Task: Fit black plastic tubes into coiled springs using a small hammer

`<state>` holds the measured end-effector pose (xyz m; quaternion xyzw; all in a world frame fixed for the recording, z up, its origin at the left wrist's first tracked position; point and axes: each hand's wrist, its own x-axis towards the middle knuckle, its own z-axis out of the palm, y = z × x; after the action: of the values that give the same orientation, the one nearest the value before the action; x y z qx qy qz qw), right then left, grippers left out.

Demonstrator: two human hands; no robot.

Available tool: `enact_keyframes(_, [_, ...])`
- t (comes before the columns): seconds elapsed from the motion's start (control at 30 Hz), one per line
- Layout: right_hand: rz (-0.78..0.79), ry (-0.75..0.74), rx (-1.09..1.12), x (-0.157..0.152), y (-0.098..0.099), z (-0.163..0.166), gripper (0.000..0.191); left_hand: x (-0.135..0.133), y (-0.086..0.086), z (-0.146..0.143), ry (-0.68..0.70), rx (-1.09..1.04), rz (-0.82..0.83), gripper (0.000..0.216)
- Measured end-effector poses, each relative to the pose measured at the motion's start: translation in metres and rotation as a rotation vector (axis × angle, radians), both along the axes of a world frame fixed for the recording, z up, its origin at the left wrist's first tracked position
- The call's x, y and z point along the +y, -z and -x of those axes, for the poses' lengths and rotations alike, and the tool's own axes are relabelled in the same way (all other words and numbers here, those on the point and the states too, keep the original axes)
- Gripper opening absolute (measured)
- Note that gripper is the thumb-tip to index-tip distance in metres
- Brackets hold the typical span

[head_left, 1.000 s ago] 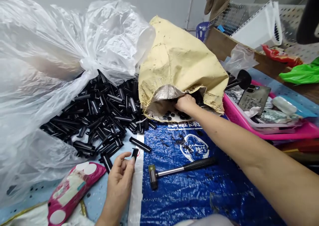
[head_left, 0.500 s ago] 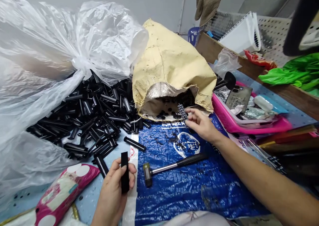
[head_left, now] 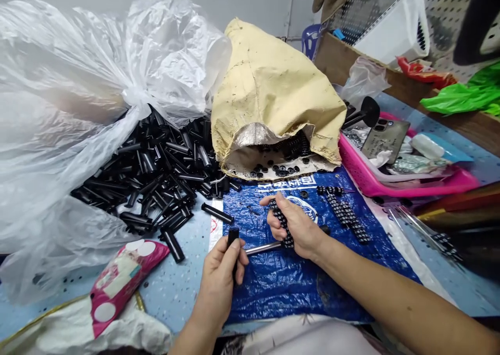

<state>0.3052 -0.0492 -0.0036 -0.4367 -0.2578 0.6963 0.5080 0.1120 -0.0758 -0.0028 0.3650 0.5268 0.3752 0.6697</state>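
Note:
My left hand [head_left: 221, 274] is closed round a short black tube [head_left: 233, 236], held upright over the blue tarp [head_left: 289, 287]. My right hand [head_left: 295, 228] grips a black strip of small ring parts [head_left: 280, 220] a little to the right of the tube. The hammer's metal shaft [head_left: 261, 248] shows between the two hands; its head is hidden. Two more strips of ring parts [head_left: 344, 211] lie on the tarp to the right. A yellow paper sack [head_left: 273, 94] lies open behind, with loose black rings [head_left: 273, 170] at its mouth.
A pile of black tubes [head_left: 156, 172] spills from a big clear plastic bag [head_left: 70, 110] at the left. A pink tray [head_left: 390, 185] with a phone and oddments stands at the right. A pink-and-white pouch [head_left: 121, 277] lies near the front left.
My right hand came out of the sack with a strip of ring parts and drew back toward me. My left hand moved right with the tube, close to the right hand.

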Motion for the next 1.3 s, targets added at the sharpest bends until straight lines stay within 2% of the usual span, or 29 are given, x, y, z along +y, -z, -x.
enact_keyframes(0.13, [0.004,0.126,0.059,-0.009,-0.004,0.02,0.046,-0.001,-0.001,-0.019,-0.035,0.162,-0.213,0.029])
enact_keyframes(0.23, [0.004,0.232,0.046,-0.012,-0.006,0.034,0.049,0.002,-0.002,-0.037,0.013,0.164,-0.35,0.023])
enact_keyframes(0.3, [-0.034,0.206,-0.03,-0.014,-0.004,0.036,0.051,0.004,-0.002,-0.042,0.053,0.144,-0.366,0.021])
enact_keyframes(0.37, [-0.197,0.124,-0.19,-0.018,0.0,0.028,0.055,0.004,-0.002,-0.039,0.054,0.131,-0.333,0.02])
enact_keyframes(0.4, [-0.324,0.074,-0.309,-0.02,0.003,0.022,0.067,0.004,-0.003,-0.036,0.043,0.123,-0.307,0.021])
enact_keyframes(0.47, [-0.633,-0.039,-0.6,-0.024,0.008,0.008,0.105,0.002,-0.004,-0.027,0.028,0.101,-0.245,0.023])
enact_keyframes(0.5, [-0.786,-0.091,-0.745,-0.026,0.01,0.002,0.117,0.0,-0.005,-0.023,0.03,0.089,-0.215,0.025])
enact_keyframes(0.57, [-1.021,-0.152,-0.956,-0.029,0.012,-0.004,0.114,-0.003,-0.006,-0.016,0.04,0.07,-0.181,0.028])
enact_keyframes(0.63, [-1.143,-0.128,-1.048,-0.031,0.01,-0.005,0.1,-0.005,-0.007,-0.015,0.032,0.065,-0.178,0.033])
enact_keyframes(0.73, [-1.185,-0.08,-1.096,-0.036,0.006,0.0,0.098,-0.007,-0.008,-0.018,-0.061,0.082,-0.18,0.047])
enact_keyframes(0.8, [-1.206,-0.09,-1.1,-0.04,0.004,0.004,0.099,-0.008,-0.008,-0.021,-0.101,0.086,-0.191,0.047])
enact_keyframes(0.93, [-1.241,-0.057,-1.122,-0.045,0.005,0.007,0.095,-0.007,-0.008,-0.024,-0.078,-0.033,-0.198,0.033])
enact_keyframes(1.07, [-1.232,-0.08,-1.206,-0.046,0.009,0.008,0.091,-0.005,-0.012,-0.017,0.0,-0.236,-0.015,0.032])
enact_keyframes(1.17, [-1.217,-0.097,-1.244,-0.048,0.01,0.011,0.091,-0.002,-0.013,-0.009,0.057,-0.248,0.063,0.034])
enact_keyframes(1.3, [-1.152,-0.13,-1.283,-0.049,0.018,0.01,0.1,-0.003,-0.003,0.003,0.019,-0.214,0.061,0.034])
